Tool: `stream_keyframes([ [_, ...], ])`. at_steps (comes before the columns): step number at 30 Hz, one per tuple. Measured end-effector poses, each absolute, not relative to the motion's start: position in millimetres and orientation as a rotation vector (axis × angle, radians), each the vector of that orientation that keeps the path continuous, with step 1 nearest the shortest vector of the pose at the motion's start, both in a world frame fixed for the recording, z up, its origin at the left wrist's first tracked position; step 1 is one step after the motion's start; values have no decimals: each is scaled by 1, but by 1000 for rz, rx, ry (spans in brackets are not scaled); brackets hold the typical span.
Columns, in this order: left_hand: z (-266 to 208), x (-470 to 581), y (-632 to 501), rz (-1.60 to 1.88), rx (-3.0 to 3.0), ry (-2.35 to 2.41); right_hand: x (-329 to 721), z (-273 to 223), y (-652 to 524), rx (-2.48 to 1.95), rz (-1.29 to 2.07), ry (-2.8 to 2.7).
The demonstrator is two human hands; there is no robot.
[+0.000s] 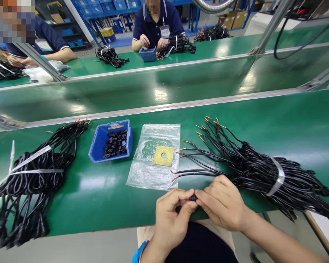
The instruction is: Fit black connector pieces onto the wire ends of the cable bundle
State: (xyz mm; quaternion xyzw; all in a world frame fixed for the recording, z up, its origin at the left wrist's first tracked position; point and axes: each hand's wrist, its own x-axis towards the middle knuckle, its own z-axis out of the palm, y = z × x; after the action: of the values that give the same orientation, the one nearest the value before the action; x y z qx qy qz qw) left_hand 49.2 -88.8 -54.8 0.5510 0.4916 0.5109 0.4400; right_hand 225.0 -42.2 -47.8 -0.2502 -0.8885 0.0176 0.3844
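Observation:
Close to the front edge of the bench, my left hand point(173, 215) and my right hand point(222, 204) meet, both closed. A small black part point(193, 197) is pinched between their fingertips, mostly covered, so its exact kind is hidden. Just to the right lies a bundle of black cables point(252, 164), tied with a white band, its stripped coloured wire ends pointing left. Beyond my hands is a clear plastic bag point(145, 175) with a yellow square pad point(167, 157) that has a round hole. Left of the bag, a blue bin point(94, 148) holds many small black parts point(115, 142).
Another tied bundle of black cables point(35, 171) lies on the left of the green bench point(104, 204). Metal rails and posts point(260, 40) divide it from the far bench. Two people point(159, 25) sit across there, with cable bundles point(109, 56) and a small blue bin point(148, 55).

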Motion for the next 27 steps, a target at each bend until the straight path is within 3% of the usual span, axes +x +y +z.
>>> stream_keyframes([
  [17, -50, 50, -83, 1307, 1515, 1145, 228, -51, -43, -609, 247, -2279],
  [27, -47, 48, -83, 1281, 1404, 1220, 229, -47, -42, -627, 127, -2237],
])
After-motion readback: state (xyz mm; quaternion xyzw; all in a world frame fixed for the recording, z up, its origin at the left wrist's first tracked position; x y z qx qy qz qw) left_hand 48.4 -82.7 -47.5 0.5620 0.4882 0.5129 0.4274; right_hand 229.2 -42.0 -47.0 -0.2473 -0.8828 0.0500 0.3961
